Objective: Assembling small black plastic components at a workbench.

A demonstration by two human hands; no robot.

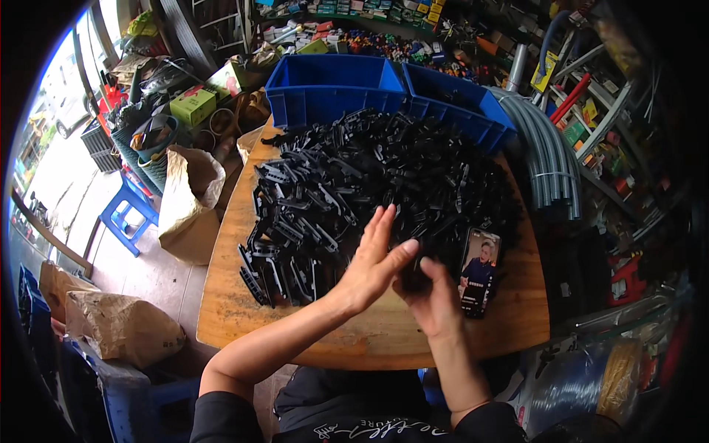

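Observation:
Over the near part of the wooden table (354,347) my two hands are close together. My left hand (369,267) has its fingers stretched out and thumb apart, with nothing seen in it. Beside it, my right hand (434,299) is smeared by motion, its fingers bent; a dark patch by its fingertips cannot be told from the parts behind. Just beyond both hands spreads a large heap of black plastic parts (369,162), long and narrow with clip-like shapes. A phone (478,273) with a lit screen showing a person lies right of my right hand.
Two blue plastic bins (336,100) stand behind the heap, the right one angled. Coiled grey hose (543,155) lies off the table's right side. A brown paper bag (193,207) and a blue stool (129,214) are at the left. Shelves of goods fill the back.

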